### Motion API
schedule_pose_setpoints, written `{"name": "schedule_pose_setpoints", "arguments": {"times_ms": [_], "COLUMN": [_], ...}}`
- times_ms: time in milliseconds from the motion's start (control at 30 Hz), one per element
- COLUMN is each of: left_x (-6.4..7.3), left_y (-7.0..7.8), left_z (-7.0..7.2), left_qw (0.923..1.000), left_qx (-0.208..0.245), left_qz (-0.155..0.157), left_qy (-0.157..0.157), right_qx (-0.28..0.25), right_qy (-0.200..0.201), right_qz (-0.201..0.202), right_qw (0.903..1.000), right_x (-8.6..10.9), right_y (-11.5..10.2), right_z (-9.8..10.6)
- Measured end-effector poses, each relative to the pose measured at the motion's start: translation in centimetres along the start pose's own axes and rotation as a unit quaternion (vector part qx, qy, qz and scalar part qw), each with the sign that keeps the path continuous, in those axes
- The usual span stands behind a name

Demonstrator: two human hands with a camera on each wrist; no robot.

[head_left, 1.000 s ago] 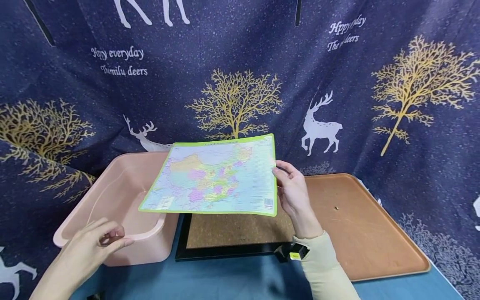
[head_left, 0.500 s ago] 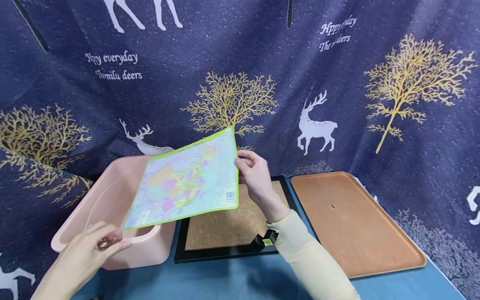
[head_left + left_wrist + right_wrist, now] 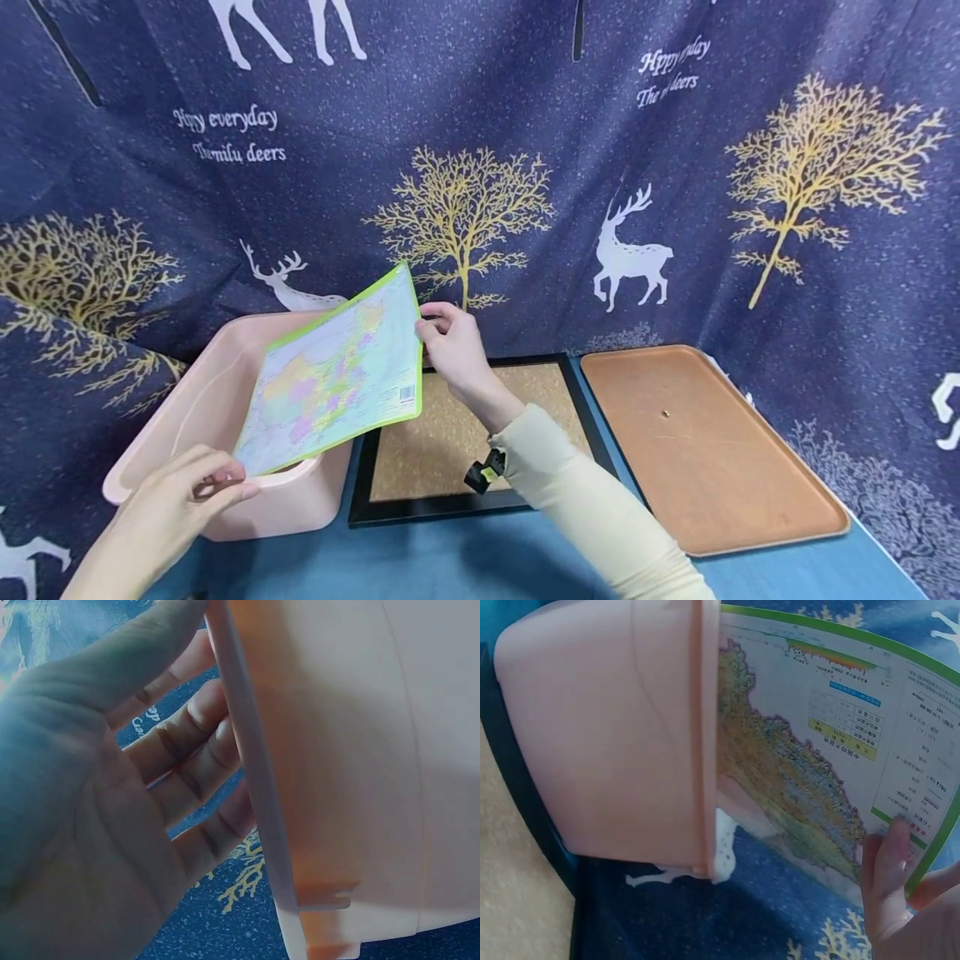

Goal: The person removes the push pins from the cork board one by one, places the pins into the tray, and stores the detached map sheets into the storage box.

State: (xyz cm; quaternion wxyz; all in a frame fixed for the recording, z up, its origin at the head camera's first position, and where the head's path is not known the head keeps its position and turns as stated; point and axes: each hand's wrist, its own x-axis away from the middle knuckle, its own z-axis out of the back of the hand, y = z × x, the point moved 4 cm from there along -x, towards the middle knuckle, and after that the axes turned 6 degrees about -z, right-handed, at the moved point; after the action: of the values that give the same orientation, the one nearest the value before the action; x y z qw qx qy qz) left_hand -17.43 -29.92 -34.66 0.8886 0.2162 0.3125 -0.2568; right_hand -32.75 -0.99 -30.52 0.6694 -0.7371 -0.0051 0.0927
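My right hand (image 3: 455, 342) pinches a laminated map (image 3: 333, 375) with a lime-green border by its right edge. The map slants above the pink plastic basin (image 3: 300, 504), its lower left corner close to my left fingertips. In the right wrist view, my right thumb and fingers (image 3: 892, 881) hold the map's other side (image 3: 795, 765), printed with a relief map and text. My left hand (image 3: 176, 500) grips the basin's near rim, thumb outside. Seen in the left wrist view, the fingertips of the left hand (image 3: 112, 780) pass behind the rim (image 3: 255, 750).
A cork board (image 3: 420, 462) in a black frame lies in the middle of the blue tablecloth (image 3: 405, 558). A brown tray (image 3: 735, 467) sits at the right with a tiny metallic spot (image 3: 665, 414) on it. Behind hangs a dark blue deer-print curtain (image 3: 480, 100).
My right hand has moved left, carrying the map from above the cork board to over the basin and tilting its left side down. My left hand has stayed at the rim.
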Motion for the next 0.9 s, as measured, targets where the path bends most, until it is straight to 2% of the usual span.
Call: {"name": "schedule_pose_setpoints", "arguments": {"times_ms": [167,267,433,533,633,800,900], "left_x": [0.2,0.2,-0.1,-0.2,-0.2,-0.1,-0.1], "left_y": [-0.2,-0.3,-0.3,-0.2,-0.3,-0.2,-0.1], "left_z": [-0.1,-0.1,0.0,0.1,0.0,0.0,0.0], "left_qw": [0.9998,0.9997,1.0,0.9998,0.9999,0.9997,0.9996], "left_qx": [0.0,0.005,0.007,0.004,0.001,0.006,0.008], "left_qz": [0.015,0.02,-0.004,-0.017,-0.014,-0.024,-0.027], "left_qy": [-0.009,-0.009,0.001,0.005,0.002,0.001,0.001], "right_qx": [0.02,0.041,0.075,0.063,0.063,0.102,0.104], "right_qy": [-0.005,0.0,0.02,0.023,0.027,0.044,0.05], "right_qz": [-0.019,-0.018,-0.004,-0.008,-0.006,-0.001,-0.004], "right_qw": [0.9996,0.999,0.997,0.9977,0.9977,0.9938,0.9933], "right_x": [-0.3,-0.5,-0.7,-0.8,-0.8,-0.6,-0.5], "right_y": [0.9,1.3,1.7,2.0,2.3,2.9,2.9], "right_z": [-1.4,-2.1,-3.6,-4.8,-5.7,-7.3,-8.0]}}
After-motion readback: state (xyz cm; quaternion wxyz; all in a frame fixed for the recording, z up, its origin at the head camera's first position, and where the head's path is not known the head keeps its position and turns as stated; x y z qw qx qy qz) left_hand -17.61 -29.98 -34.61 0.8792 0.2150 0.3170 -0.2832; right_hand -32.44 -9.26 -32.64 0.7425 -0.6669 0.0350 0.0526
